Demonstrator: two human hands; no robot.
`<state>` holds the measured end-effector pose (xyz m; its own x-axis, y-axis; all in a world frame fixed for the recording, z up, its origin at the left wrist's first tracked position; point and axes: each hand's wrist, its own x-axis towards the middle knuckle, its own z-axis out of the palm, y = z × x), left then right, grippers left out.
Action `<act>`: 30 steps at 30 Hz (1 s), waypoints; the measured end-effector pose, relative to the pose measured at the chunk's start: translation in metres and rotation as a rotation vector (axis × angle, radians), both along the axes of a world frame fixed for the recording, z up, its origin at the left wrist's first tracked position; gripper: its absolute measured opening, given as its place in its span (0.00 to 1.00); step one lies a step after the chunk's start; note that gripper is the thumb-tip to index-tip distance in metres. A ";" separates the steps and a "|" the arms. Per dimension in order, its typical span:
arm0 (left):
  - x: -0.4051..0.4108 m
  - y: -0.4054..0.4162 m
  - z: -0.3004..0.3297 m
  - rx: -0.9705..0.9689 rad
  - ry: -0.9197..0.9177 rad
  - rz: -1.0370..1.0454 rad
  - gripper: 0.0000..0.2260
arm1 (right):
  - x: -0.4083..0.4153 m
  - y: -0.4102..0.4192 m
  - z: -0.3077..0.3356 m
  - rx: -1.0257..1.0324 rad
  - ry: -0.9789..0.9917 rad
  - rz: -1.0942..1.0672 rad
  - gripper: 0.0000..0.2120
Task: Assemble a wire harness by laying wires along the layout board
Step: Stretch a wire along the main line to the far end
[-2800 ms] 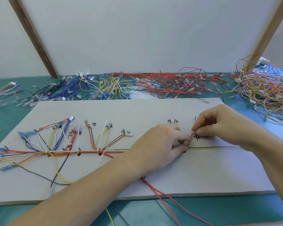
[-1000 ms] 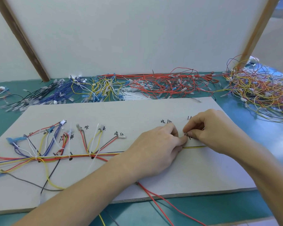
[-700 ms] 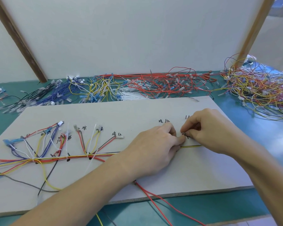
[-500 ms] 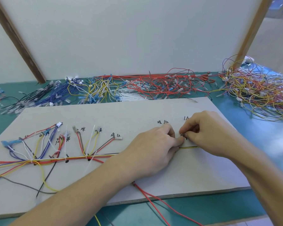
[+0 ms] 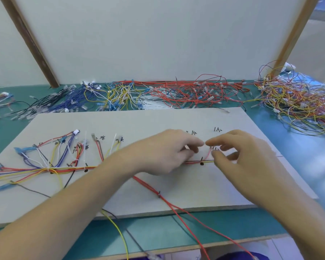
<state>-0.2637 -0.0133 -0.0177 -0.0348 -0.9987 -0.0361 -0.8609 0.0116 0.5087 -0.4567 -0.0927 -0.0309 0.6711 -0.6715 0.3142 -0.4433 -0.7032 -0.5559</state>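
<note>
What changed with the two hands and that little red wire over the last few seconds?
Both hands let go: the left hand and right hand, earlier pinched together on the short red wire, have lifted apart with loosened fingers. The wire end now stands free on the layout board. The branched bundle at left stayed put.

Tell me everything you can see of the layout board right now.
The layout board is a flat, pale grey sheet, like cardboard or fibreboard, lying on the green table. Handwritten black labels and small dark pegs mark it. A bundle of coloured wires runs lengthwise across it, branching upward at the left; red wires trail off its near edge. The left hand and right hand are over its right half, at a short red branch.
</note>
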 end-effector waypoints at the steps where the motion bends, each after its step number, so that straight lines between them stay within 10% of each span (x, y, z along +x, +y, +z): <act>1: 0.005 0.004 0.006 -0.021 0.028 0.010 0.16 | -0.002 0.017 0.000 0.025 -0.028 0.062 0.08; 15: 0.038 0.033 -0.017 -0.450 0.137 0.034 0.09 | 0.016 0.073 -0.011 0.109 0.265 0.282 0.10; 30: 0.045 0.029 -0.025 -0.227 0.150 0.156 0.02 | 0.012 0.070 -0.001 0.194 0.337 0.285 0.08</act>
<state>-0.2184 0.0159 -0.0430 0.1319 -0.9744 0.1823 -0.7766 0.0127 0.6299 -0.4444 -0.0228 -0.0319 0.8801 -0.4703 -0.0651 -0.4255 -0.7204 -0.5476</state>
